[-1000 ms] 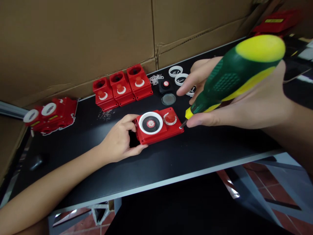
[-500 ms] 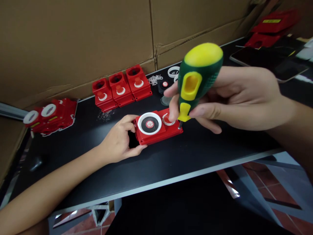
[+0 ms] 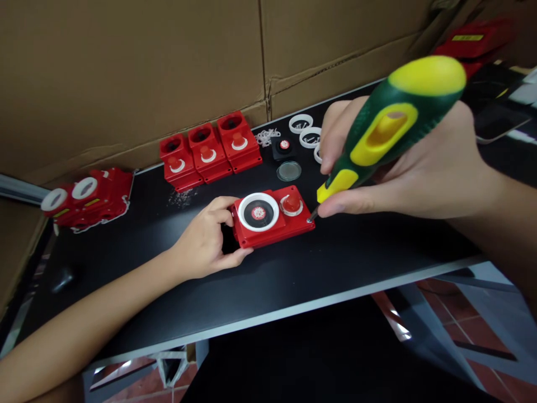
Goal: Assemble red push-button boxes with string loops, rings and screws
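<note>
A red plastic housing (image 3: pixel 279 228) lies on the black table, with a white ring (image 3: pixel 258 212) around a black disc and a red knob (image 3: pixel 291 204) beside it. My left hand (image 3: pixel 210 238) is closed on the housing's left end, fingers behind and thumb in front. In my right hand (image 3: pixel 419 162) is a green and yellow screwdriver (image 3: pixel 384 131), tilted with its handle up to the right. Its tip meets a screw (image 3: pixel 309 220) at the housing's near right corner.
Behind stand three similar red housings (image 3: pixel 204 154), beside white bits (image 3: pixel 267 136), a black part (image 3: pixel 283 148), a clear disc (image 3: pixel 288 170) and white rings (image 3: pixel 310 137) holding screws. More red units (image 3: pixel 90 198) sit at left. A cardboard wall (image 3: pixel 168 67) closes the back.
The screwdriver has tipped from nearly upright to a slant toward the right, its tip staying at the corner screw. My right hand has shifted right, uncovering the knob. My left hand holds still.
</note>
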The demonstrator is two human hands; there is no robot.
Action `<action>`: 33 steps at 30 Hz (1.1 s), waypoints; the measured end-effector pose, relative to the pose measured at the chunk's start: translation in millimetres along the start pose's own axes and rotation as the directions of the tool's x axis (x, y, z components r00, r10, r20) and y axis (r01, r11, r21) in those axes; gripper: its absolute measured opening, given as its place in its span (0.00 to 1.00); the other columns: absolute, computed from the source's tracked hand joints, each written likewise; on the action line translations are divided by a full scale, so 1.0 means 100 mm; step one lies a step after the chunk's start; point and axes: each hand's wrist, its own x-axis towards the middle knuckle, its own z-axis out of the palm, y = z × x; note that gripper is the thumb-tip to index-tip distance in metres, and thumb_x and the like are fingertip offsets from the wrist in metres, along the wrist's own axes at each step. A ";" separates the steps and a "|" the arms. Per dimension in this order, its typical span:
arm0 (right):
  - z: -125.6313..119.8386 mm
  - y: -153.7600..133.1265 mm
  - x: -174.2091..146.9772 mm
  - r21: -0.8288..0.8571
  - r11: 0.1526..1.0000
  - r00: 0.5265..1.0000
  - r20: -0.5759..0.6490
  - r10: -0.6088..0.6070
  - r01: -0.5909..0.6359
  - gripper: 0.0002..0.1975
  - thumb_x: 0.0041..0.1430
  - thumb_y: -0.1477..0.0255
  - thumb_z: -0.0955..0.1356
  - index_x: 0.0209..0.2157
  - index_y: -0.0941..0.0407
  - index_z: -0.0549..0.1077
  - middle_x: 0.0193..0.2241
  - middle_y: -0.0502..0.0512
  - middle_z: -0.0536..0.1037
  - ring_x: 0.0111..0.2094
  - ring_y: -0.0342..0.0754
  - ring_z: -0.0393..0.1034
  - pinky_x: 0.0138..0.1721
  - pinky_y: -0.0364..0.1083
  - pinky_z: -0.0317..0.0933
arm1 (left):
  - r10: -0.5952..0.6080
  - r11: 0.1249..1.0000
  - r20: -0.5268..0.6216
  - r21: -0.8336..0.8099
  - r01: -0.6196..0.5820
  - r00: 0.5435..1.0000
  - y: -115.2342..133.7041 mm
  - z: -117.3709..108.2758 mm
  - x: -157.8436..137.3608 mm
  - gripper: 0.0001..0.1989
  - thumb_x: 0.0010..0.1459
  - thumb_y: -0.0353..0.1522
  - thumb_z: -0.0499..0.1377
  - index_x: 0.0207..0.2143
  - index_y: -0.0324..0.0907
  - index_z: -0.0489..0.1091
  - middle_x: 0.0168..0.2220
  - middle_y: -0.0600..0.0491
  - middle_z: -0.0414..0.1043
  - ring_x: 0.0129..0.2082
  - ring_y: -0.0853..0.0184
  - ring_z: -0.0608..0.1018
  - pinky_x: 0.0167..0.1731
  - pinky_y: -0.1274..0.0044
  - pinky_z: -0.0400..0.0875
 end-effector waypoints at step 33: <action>-0.01 -0.05 0.00 0.113 0.963 0.966 0.116 0.233 -0.246 0.17 0.55 0.70 0.86 0.37 0.53 0.78 0.33 0.50 0.84 0.30 0.44 0.79 0.29 0.44 0.75 | -0.016 0.999 -0.008 -0.033 0.016 1.000 0.00 0.01 0.00 0.24 0.68 0.40 0.73 0.51 0.49 0.60 0.59 0.40 0.75 0.54 0.49 0.84 0.50 0.58 0.85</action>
